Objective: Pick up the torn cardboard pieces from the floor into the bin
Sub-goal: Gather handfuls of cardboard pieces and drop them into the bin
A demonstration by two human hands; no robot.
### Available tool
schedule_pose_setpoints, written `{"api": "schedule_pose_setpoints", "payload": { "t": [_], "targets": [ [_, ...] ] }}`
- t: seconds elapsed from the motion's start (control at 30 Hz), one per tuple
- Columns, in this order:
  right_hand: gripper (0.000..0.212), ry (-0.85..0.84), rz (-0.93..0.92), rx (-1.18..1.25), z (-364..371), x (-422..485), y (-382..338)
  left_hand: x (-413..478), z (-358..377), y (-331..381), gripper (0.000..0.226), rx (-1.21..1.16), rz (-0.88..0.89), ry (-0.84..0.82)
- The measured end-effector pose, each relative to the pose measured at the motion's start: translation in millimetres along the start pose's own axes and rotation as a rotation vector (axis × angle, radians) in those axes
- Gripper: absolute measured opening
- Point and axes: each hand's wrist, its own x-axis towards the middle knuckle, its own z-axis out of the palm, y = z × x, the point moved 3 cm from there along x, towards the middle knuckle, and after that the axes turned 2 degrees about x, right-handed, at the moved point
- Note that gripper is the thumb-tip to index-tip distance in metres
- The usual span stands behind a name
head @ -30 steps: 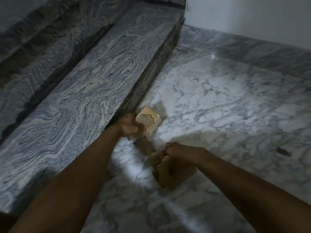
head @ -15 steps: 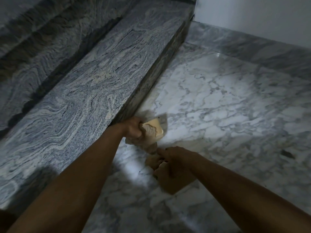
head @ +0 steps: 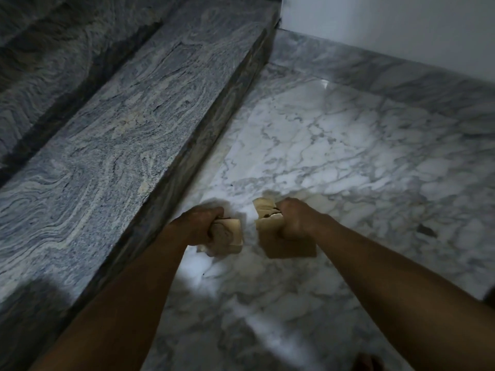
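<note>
The left grip (head: 199, 226) was curled tight round a wad (head: 229, 235) of pale torn cardboard, with the wad's edges sticking out to the right of the fingers. The right grip (head: 293, 220) was clenched on more cardboard: a pale scrap (head: 263, 207) jutted out above the knuckles and a brown sheet (head: 290, 249) hung below the fist. The two bundles were near each other but not touching, both held over the white marble floor (head: 348, 156). A grey veined stone step (head: 120, 129) ran along just left of the left grip. A small dark fleck (head: 426, 231) lay on the floor well to the right, too dim to identify. A pale wall (head: 401, 28) stood at the far side.
</note>
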Motion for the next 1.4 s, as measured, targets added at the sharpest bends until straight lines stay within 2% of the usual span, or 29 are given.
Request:
{"api": "schedule_pose_setpoints", "payload": {
  "t": [0.2,0.43,0.47,0.53,0.63,0.7,0.77,0.83,0.93,1.0,1.03,1.1,1.17,1.3,1.4],
  "targets": [
    [0.037,0.01,0.046,0.102,-0.8,-13.8,16.0,0.2,-3.3,-0.9,0.064,0.026,-0.019,0.038],
    [0.042,-0.003,0.041,0.271,1.9,-25.3,31.3,-9.5,-8.5,-1.1,0.073,-0.165,-0.003,0.001],
    [0.048,0.0,0.036,0.353,-1.6,-28.7,31.5,-10.7,-17.6,5.3,0.075,-0.242,-0.006,0.012],
    [0.063,0.055,0.023,0.711,-12.6,-35.2,32.8,-9.6,-38.4,18.8,0.071,-0.481,-0.033,0.095],
    [0.064,0.1,-0.04,1.268,-36.8,-40.5,26.3,8.5,-64.6,51.0,0.063,-0.806,0.016,0.16],
    [0.06,0.146,-0.041,1.422,-53.9,-43.0,23.6,27.0,-76.3,82.0,0.058,-0.885,0.124,0.096],
    [0.052,0.225,-0.042,1.499,-66.4,-52.8,27.1,30.8,-91.9,117.8,0.048,-0.975,0.184,0.007],
    [0.05,0.311,-0.001,1.541,-74.4,-72.8,38.9,30.9,-104.0,154.1,0.03,-1.051,0.187,-0.073],
    [0.045,0.495,0.061,1.627,-80.5,-109.1,62.8,36.1,-114.1,203.4,0.029,-1.092,0.159,-0.122],
    [0.054,0.633,0.144,1.682,-81.7,-137.7,81.2,33.3,-117.3,242.3,0.016,-1.081,0.193,-0.162],
    [0.06,0.708,0.179,1.703,-81.3,-155.1,91.7,28.0,-119.2,263.3,0.022,-1.075,0.225,-0.175],
    [0.064,0.843,0.176,1.702,-81.1,-196.7,107.1,7.2,-120.0,307.4,0.042,-1.092,0.333,-0.274],
    [0.068,0.976,0.17,1.69,-78.1,-248.4,118.5,-15.4,-117.4,353.7,0.05,-0.972,0.434,-0.306],
    [0.067,1.245,0.248,1.698,-54.2,-369.5,131.8,-80.1,-103.8,454.6,0.047,-0.752,0.721,-0.404],
    [0.064,1.452,0.375,1.711,-28.8,-468.8,132.9,-151.6,-84.4,528.2,0.022,-0.622,0.902,-0.491]
  ]
}}
